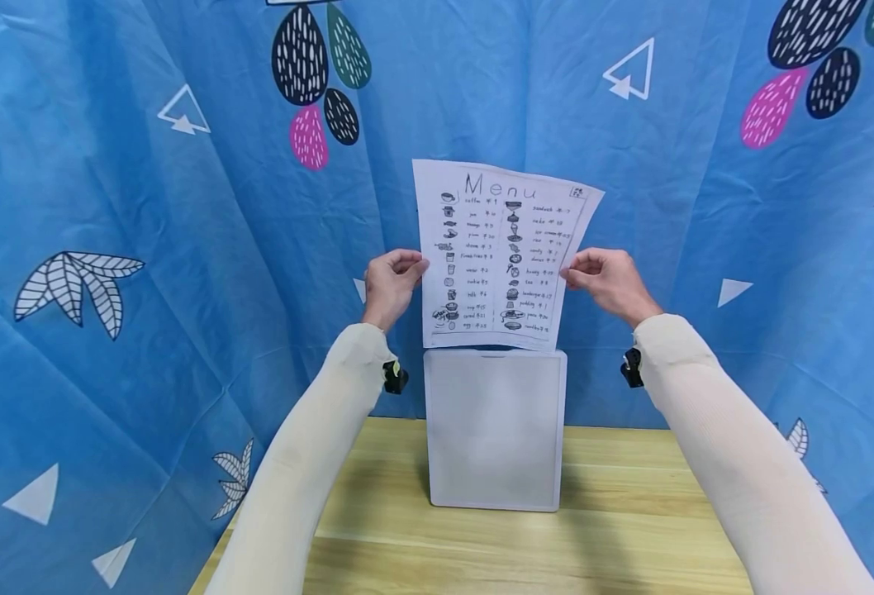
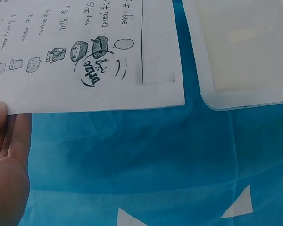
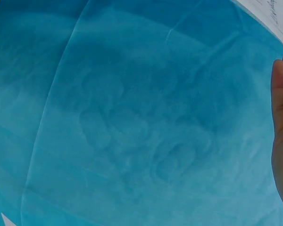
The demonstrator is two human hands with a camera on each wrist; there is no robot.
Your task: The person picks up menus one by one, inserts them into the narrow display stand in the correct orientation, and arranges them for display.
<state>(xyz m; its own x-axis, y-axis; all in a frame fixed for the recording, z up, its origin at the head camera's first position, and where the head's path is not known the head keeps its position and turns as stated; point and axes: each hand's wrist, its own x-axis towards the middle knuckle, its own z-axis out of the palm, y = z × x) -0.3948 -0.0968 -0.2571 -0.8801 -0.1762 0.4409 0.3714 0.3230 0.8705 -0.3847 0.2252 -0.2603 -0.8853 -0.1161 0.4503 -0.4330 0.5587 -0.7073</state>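
Observation:
A white paper menu [image 1: 492, 256], hand-drawn with small food pictures and prices, is held up between my two hands. My left hand [image 1: 392, 285] pinches its left edge between thumb and fingers. On the opposite edge, my right hand [image 1: 610, 281] pinches the sheet, which bows slightly at that side. Directly below the paper stands a pale rectangular board [image 1: 494, 430] with a raised, rounded frame, upright on the table. In the left wrist view a narrow blue gap separates the menu [image 2: 155, 56] from the board [image 2: 208, 84]. Only a corner of the menu [image 3: 271, 16] shows in the right wrist view.
The light wood-grain table [image 1: 385, 529] carries the board near its back edge. A blue patterned cloth [image 1: 467, 83] hangs behind it and along both sides. Small dark wrist cameras sit on the left sleeve [image 1: 340, 397] and the right sleeve [image 1: 705, 397].

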